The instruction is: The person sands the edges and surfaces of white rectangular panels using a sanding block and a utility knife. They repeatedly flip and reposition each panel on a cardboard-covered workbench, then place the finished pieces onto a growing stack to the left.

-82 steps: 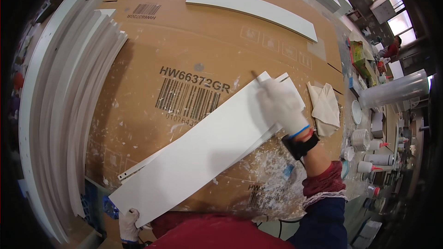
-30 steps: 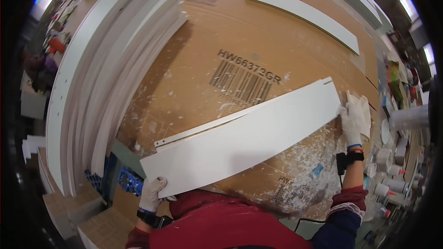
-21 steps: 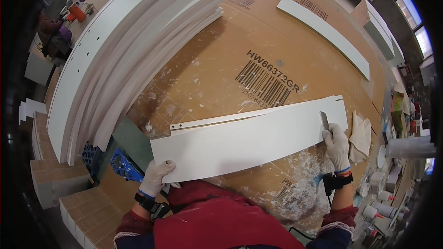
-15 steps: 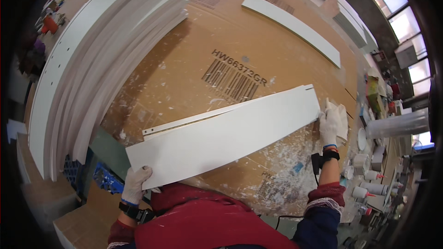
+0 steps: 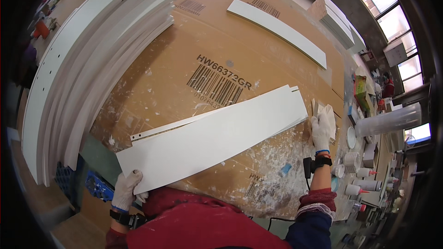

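A long white board [image 5: 212, 138] lies slanted across the cardboard-covered table in front of me. My left hand [image 5: 127, 189], in a pale knit glove, grips its near left corner, thumb on top. Another white board [image 5: 152, 133] shows beneath it along the far edge and at the right end. Just beyond that right end is my right hand [image 5: 320, 129], also gloved, closed on a crumpled off-white cloth [image 5: 330, 116]. A thin upright sliver beside the cloth is too small to identify.
Tall stacked white panels [image 5: 78, 74] line the left side. A separate narrow white board [image 5: 279, 30] lies at the far right, near more stacked boards [image 5: 330, 18]. Bottles [image 5: 355, 189] and tubs [image 5: 351, 161] crowd the right. A blue scrap [image 5: 285, 169] sits among white flakes.
The whole view has shifted, moving the scene leftward. The top board has turned slightly over the lower one, whose edge now shows at the right end. Both hands keep their holds.
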Demonstrator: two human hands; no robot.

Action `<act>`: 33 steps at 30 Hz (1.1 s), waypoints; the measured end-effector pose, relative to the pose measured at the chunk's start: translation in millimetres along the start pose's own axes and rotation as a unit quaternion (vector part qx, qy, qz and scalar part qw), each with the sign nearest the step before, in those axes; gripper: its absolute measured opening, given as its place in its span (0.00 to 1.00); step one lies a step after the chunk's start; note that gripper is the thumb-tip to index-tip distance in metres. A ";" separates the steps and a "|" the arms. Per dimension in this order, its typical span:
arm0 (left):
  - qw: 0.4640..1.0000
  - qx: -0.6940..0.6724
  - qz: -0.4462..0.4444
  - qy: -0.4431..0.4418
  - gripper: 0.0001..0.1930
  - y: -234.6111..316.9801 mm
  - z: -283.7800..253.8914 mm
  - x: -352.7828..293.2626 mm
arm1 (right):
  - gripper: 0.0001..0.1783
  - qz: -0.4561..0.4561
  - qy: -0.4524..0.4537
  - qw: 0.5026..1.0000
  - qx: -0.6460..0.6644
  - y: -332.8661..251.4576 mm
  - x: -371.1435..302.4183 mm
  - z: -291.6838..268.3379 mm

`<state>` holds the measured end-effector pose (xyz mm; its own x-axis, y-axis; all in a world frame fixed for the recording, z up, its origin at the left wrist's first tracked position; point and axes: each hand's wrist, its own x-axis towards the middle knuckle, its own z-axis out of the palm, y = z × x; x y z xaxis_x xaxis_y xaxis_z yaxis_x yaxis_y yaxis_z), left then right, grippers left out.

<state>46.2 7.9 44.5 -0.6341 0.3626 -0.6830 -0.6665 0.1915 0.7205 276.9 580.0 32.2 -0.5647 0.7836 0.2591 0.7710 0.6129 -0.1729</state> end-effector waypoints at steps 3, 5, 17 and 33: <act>0.997 0.069 -0.019 0.031 0.17 3.8 0.7 -6.0 | 0.11 -0.034 -0.047 0.998 0.001 -35.8 4.6 -15.0; 0.985 0.167 -0.048 0.012 0.20 8.8 0.0 -11.6 | 0.11 -0.147 -0.005 0.987 -0.059 -44.9 8.0 -18.4; 0.991 0.050 -0.033 -0.121 0.24 -0.5 -9.5 -24.6 | 0.08 -0.235 -0.036 0.970 -0.057 -121.5 -31.2 11.5; 0.978 -0.128 -0.031 -0.159 0.37 -47.6 -52.2 -2.3 | 0.13 -0.393 -0.293 0.817 0.303 -343.6 -215.6 -36.5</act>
<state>58.9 -49.7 5.5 -0.4617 0.6310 -0.6234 -0.8024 0.0024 0.5968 144.5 196.8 70.4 -0.9963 -0.0706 0.0479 -0.0847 0.7488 -0.6574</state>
